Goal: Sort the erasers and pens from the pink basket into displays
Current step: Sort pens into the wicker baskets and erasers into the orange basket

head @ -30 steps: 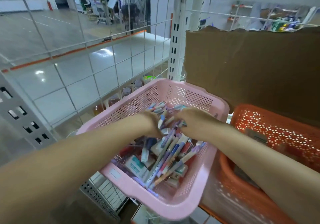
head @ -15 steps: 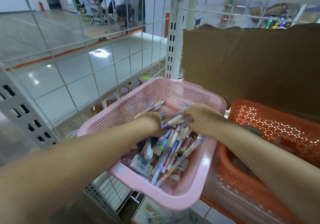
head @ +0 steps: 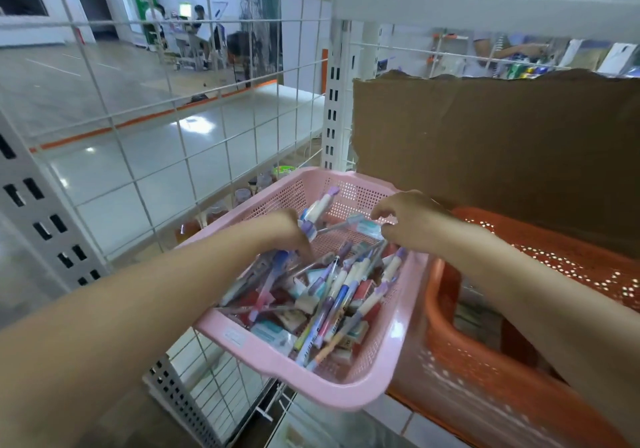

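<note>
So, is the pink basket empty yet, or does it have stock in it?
Not empty: pens and erasers fill the near half of the pink basket; bare mesh shows at its far end.

A shop, judging by white slotted shelf uprights point(head: 334, 108), wire grid panels point(head: 180, 115), stocked shelves point(head: 512, 63) beyond, and a pink basket point(head: 346, 397) heaped with stationery.

An orange basket point(head: 467, 388) sits below torn cardboard point(head: 485, 153), beside wire mesh point(head: 173, 118).

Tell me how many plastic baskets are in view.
2. The pink basket sits in the middle; the orange basket stands on its right. Others may hide behind the cardboard.
</note>
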